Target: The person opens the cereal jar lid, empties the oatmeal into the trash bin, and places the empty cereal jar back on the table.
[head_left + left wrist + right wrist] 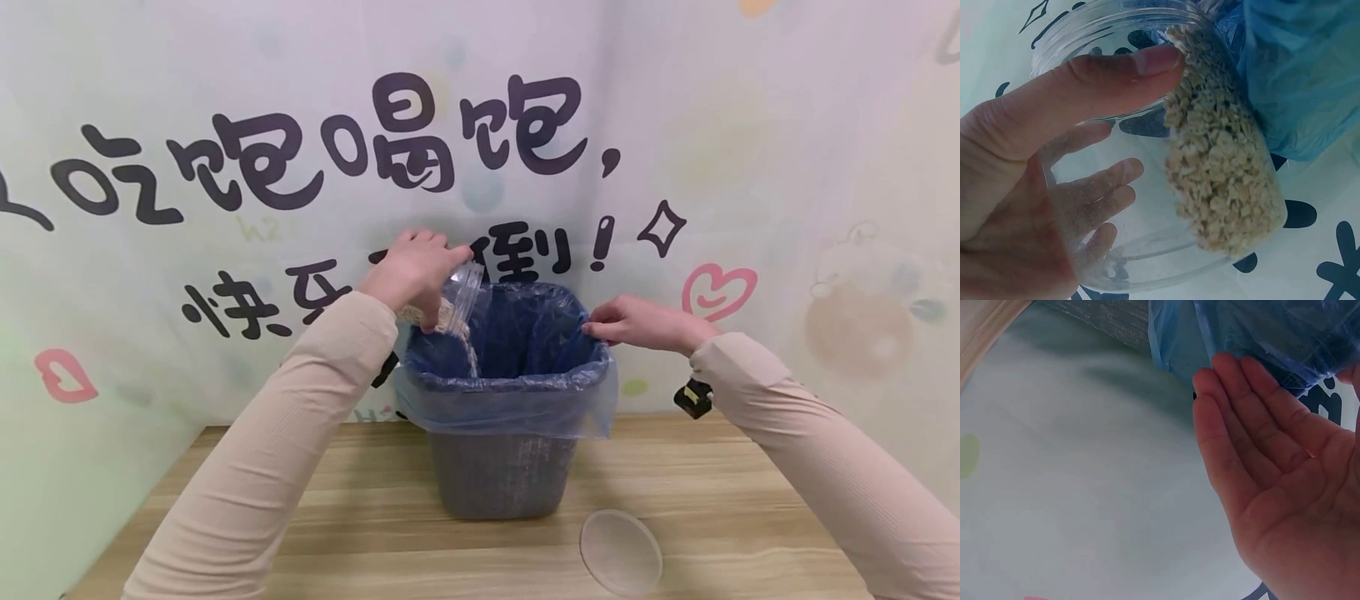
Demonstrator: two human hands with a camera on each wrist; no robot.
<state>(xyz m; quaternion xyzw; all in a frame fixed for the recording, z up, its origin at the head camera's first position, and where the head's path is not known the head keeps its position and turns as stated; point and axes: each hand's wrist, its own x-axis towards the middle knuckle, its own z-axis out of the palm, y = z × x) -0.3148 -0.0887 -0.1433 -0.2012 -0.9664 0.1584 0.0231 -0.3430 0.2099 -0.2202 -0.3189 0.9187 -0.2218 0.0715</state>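
My left hand (408,271) grips a clear jar (468,287), tilted mouth-down over a grey trash bin (502,479). Pale oat flakes (1225,181) lie along the jar's lower side, and a stream of them falls from its mouth into the bin. In the left wrist view the thumb lies across the jar near its neck, with the other fingers behind the clear wall. A blue trash bag (510,408) lines the bin and folds down over its rim. At the right side of that rim, my right hand (637,323) pinches the bag-covered edge, fingers along the outside.
A round translucent lid (621,552) lies flat on the wooden table (360,517), in front of the bin to the right. Close behind the bin hangs a pale printed backdrop (480,50) with large dark lettering.
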